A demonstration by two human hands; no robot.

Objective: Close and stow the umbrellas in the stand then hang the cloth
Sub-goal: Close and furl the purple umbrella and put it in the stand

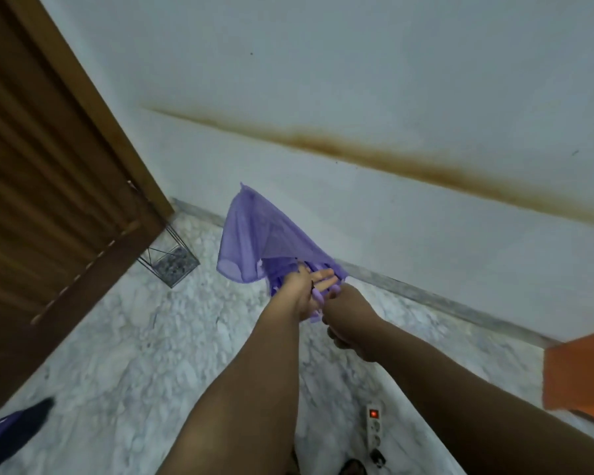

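A purple umbrella (254,241) hangs partly collapsed in front of me, its canopy loose and its tip pointing up toward the wall. My left hand (306,289) grips the gathered ribs and fabric at the canopy's lower edge. My right hand (347,313) is closed around the lower part of the umbrella near the handle, which is mostly hidden. A wire umbrella stand (170,260) with a speckled base sits on the floor by the door. A dark blue umbrella (11,437) lies at the bottom left. An orange cloth (580,371) shows at the right edge.
A brown wooden door (48,183) fills the left side. A white wall with a rust-coloured streak (391,159) runs behind. The floor is pale marble (134,354). A white power strip (374,426) with a red lit switch lies near my feet.
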